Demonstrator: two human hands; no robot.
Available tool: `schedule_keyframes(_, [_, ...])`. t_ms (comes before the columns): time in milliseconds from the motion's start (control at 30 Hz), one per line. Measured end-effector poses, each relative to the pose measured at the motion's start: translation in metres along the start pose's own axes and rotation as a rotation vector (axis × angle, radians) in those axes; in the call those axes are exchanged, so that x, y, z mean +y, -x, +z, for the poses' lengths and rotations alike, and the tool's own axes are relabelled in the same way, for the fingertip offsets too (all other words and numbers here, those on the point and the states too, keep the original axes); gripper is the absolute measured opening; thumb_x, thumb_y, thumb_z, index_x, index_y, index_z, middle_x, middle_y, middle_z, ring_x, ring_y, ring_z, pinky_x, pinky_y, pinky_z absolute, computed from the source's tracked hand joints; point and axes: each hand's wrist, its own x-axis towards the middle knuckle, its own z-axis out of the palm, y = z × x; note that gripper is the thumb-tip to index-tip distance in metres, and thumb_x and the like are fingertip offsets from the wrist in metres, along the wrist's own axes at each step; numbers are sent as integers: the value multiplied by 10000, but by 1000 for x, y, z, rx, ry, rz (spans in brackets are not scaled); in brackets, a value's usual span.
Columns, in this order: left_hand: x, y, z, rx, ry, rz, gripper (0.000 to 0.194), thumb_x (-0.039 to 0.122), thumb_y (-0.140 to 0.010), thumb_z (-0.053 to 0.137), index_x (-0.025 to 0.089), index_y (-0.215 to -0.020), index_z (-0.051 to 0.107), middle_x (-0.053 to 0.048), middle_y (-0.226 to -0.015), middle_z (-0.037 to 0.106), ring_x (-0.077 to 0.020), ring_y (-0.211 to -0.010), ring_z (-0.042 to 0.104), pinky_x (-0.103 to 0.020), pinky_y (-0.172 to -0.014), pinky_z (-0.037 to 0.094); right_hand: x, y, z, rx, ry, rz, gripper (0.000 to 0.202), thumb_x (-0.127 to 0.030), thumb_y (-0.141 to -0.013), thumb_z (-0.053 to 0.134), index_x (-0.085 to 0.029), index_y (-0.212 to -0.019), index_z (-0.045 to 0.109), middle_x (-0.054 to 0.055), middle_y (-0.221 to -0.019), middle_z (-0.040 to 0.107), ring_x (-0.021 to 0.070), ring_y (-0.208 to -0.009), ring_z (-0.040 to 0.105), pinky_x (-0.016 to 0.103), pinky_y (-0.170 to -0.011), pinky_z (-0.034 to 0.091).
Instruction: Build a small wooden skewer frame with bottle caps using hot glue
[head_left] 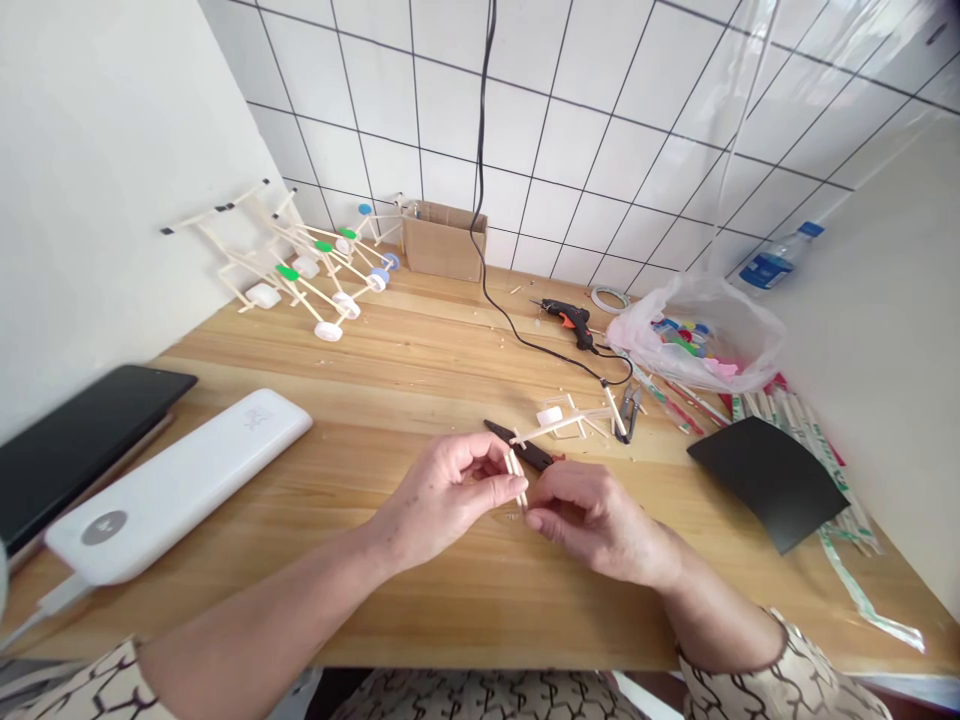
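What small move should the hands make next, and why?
Probably bring the right hand's fingertips onto the lower ends of the short sticks to steady them. The left hand pinches the sticks, and the right fingertips are right beside those lower ends; whether they touch is hard to tell. The glue gun lies out of both hands.

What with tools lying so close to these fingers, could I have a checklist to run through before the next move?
1. Short sticks held: ok, pinched in the left hand.
2. Right hand gripping them too: cannot tell; its fingertips are right beside them.
3. Pliers well clear of the hands: not ok; they lie just beyond, seemingly partly behind the right hand.
4. Glue gun away from the fingers: ok, lying farther back.
5. Glue gun cool: cannot tell.
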Motion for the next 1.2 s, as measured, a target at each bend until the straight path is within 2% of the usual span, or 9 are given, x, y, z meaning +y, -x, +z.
schedule_keyframes(233, [-5,2,-5,8,-42,15,155,279,-801,598,153,-740,530,25,-685,545,-88,-639,506,-212,-609,413,5,3,-5,69,-14,43,207,-319,-876,557,-155,-771,629,16,-668,583,104,-612,491,235,-574,391])
schedule_keyframes(500, [3,4,3,-147,-216,-94,106,230,-770,569,166,-689,544,12,-647,597,-120,-633,565,-228,-602,444,2,3,1,161,-93,99,166,-314,-858,594,-162,-804,630,6,-678,596,86,-586,477,212,-538,379])
schedule_keyframes(700, [0,3,8,-204,-350,-156,138,239,-755,573,173,-636,552,6,-624,627,-135,-615,566,-233,-570,412,1,5,5,116,-145,90,110,-259,-843,608,-164,-792,626,13,-705,613,87,-593,494,211,-544,390])
schedule_keyframes(933, [-1,3,7,-199,-300,-164,178,266,-757,580,172,-607,560,10,-611,613,-121,-596,536,-222,-570,402,1,4,7,97,-183,142,104,-229,-825,619,-160,-748,627,4,-676,623,80,-572,489,207,-534,377])
schedule_keyframes(1200, [-5,2,7,-171,-361,-149,178,275,-758,591,171,-618,558,14,-598,611,-121,-583,539,-222,-557,392,0,2,9,95,-180,215,119,-218,-812,595,-156,-710,597,-22,-601,564,68,-521,448,195,-478,348])
